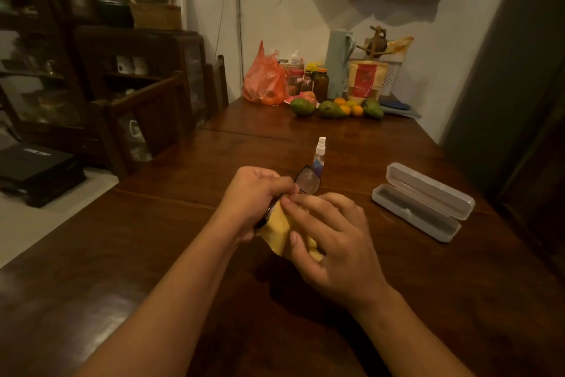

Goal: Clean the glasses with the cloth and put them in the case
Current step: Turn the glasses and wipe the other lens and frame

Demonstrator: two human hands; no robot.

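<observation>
Dark-framed glasses (308,180) are held above the wooden table (397,300) at the centre. My left hand (256,193) grips the frame, and one lens sticks out past its fingers. A yellow cloth (278,230) hangs below, between both hands. My right hand (333,239) pinches the cloth against the other lens, which is hidden by the cloth and fingers. A light grey glasses case (423,202) lies open to the right, nothing inside it.
A small white-capped spray bottle (319,156) stands just behind the glasses. At the table's far end are fruit (333,108), jars, an orange plastic bag (265,78) and a tall flask (337,63). Chairs (146,120) line the left side.
</observation>
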